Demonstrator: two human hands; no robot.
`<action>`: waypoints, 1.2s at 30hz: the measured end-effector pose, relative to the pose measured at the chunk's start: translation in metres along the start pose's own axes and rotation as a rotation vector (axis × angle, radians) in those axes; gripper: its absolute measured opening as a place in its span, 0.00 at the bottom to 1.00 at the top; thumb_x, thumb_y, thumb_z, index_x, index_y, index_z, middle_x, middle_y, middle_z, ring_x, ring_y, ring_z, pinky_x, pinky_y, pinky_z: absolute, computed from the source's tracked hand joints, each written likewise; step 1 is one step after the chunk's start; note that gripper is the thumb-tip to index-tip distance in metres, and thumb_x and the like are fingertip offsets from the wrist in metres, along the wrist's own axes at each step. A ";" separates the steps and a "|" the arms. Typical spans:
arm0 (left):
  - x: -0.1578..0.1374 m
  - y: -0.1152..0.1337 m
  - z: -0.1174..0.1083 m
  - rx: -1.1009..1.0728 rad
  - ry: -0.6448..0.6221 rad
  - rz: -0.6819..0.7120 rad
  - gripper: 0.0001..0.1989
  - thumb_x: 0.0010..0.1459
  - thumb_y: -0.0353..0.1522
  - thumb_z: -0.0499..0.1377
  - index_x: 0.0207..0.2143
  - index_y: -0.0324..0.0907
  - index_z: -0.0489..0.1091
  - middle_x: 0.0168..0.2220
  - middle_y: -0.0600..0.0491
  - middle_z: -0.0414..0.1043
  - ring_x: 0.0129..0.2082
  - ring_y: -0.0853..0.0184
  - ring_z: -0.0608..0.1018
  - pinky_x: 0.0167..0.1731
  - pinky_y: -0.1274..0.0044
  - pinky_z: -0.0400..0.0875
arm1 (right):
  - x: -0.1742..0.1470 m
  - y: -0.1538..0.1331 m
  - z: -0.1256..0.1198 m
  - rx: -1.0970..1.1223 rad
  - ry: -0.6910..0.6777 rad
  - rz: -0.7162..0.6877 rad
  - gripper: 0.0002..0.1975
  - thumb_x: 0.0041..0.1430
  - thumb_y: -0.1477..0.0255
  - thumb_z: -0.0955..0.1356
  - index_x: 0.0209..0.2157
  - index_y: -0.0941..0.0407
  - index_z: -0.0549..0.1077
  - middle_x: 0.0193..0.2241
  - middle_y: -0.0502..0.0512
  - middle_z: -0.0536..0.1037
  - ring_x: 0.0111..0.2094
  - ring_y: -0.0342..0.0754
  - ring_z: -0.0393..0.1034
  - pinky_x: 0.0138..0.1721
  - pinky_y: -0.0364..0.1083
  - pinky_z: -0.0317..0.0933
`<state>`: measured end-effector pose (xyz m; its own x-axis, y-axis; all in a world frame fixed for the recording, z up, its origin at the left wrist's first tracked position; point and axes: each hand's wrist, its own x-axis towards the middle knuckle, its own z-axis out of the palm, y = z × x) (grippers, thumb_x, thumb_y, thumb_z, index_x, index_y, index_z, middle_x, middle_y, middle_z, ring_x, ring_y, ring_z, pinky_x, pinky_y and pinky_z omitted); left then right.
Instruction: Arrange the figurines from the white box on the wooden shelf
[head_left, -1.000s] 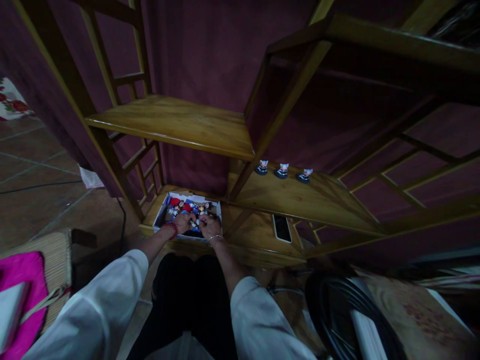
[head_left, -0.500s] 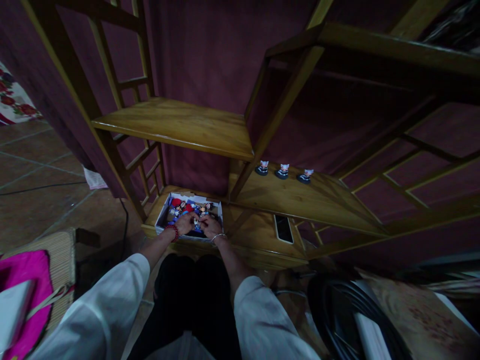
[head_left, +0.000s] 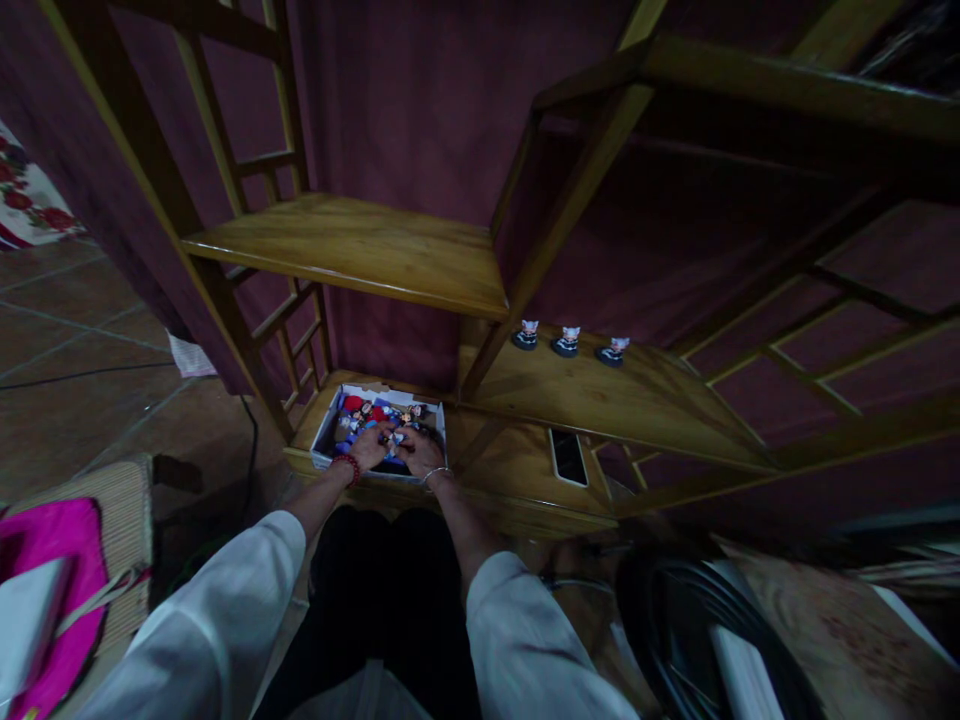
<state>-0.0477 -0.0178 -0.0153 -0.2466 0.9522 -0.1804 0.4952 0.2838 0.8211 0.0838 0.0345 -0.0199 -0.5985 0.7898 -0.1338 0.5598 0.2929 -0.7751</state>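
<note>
Left hand (head_left: pixel 369 447) and right hand (head_left: pixel 420 453) closed around small pale figurine (head_left: pixel 395 439), fingertips nearly meeting, over white box (head_left: pixel 321 459) of colourful figures (head_left: pixel 376 413); phone (head_left: pixel 568 457) right.

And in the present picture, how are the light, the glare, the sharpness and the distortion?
Head view, light: dim, darkest beneath the upper right shelf; head view, glare: soft sheen on the left shelf; head view, sharpness: small figures in the box look soft; head view, distortion: picture edges seem stretched.
</note>
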 end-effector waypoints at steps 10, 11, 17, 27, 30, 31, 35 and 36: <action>0.004 -0.007 0.000 -0.077 0.089 -0.008 0.23 0.48 0.19 0.48 0.48 0.37 0.63 0.38 0.51 0.70 0.34 0.71 0.72 0.38 0.77 0.67 | 0.001 0.003 0.003 -0.009 0.077 -0.017 0.17 0.49 0.68 0.66 0.44 0.51 0.68 0.34 0.48 0.75 0.33 0.40 0.69 0.37 0.38 0.62; 0.004 -0.008 0.000 -0.068 0.101 -0.011 0.23 0.48 0.19 0.48 0.48 0.37 0.63 0.38 0.51 0.70 0.35 0.71 0.72 0.38 0.77 0.67 | 0.002 0.003 0.003 -0.011 0.089 -0.004 0.18 0.49 0.67 0.66 0.44 0.51 0.68 0.34 0.48 0.75 0.33 0.40 0.69 0.37 0.38 0.62; 0.009 -0.011 0.002 -0.118 0.137 -0.036 0.19 0.49 0.21 0.51 0.45 0.36 0.64 0.36 0.50 0.70 0.36 0.71 0.72 0.40 0.78 0.67 | 0.003 0.003 0.001 -0.016 0.102 0.011 0.16 0.48 0.67 0.66 0.41 0.54 0.71 0.33 0.49 0.75 0.33 0.40 0.69 0.36 0.38 0.61; 0.004 -0.009 0.000 -0.149 0.187 0.020 0.07 0.47 0.29 0.55 0.30 0.38 0.71 0.28 0.54 0.72 0.31 0.70 0.73 0.37 0.77 0.67 | 0.001 -0.003 -0.002 -0.058 0.075 0.028 0.12 0.49 0.66 0.65 0.36 0.55 0.71 0.33 0.51 0.75 0.34 0.42 0.68 0.37 0.40 0.60; 0.005 -0.011 0.001 -0.192 0.198 0.045 0.08 0.46 0.30 0.55 0.29 0.37 0.72 0.27 0.54 0.72 0.30 0.70 0.73 0.35 0.77 0.67 | 0.002 -0.002 -0.002 -0.064 0.073 0.060 0.15 0.48 0.65 0.66 0.38 0.55 0.70 0.34 0.51 0.74 0.35 0.43 0.68 0.37 0.41 0.60; 0.005 -0.012 0.001 -0.198 0.201 0.048 0.08 0.46 0.30 0.55 0.28 0.37 0.72 0.27 0.54 0.72 0.30 0.69 0.73 0.35 0.78 0.67 | 0.001 -0.002 -0.002 -0.056 0.067 0.062 0.16 0.47 0.64 0.66 0.40 0.54 0.69 0.34 0.51 0.74 0.35 0.43 0.68 0.37 0.41 0.60; 0.007 -0.015 0.003 -0.187 0.170 0.065 0.08 0.46 0.30 0.55 0.28 0.38 0.72 0.25 0.54 0.72 0.30 0.70 0.73 0.35 0.78 0.67 | -0.002 -0.003 -0.002 -0.072 0.050 0.001 0.16 0.48 0.64 0.65 0.41 0.52 0.69 0.33 0.49 0.74 0.33 0.41 0.68 0.35 0.39 0.59; 0.007 -0.015 0.003 -0.182 0.163 0.065 0.08 0.46 0.30 0.55 0.28 0.38 0.72 0.25 0.55 0.72 0.30 0.70 0.73 0.35 0.78 0.67 | -0.002 -0.004 -0.002 -0.098 0.045 -0.018 0.15 0.49 0.64 0.65 0.40 0.52 0.69 0.33 0.49 0.74 0.33 0.41 0.68 0.35 0.39 0.59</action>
<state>-0.0541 -0.0154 -0.0304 -0.3572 0.9329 -0.0467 0.3599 0.1836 0.9147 0.0845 0.0327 -0.0153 -0.5835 0.8070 -0.0909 0.6038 0.3563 -0.7130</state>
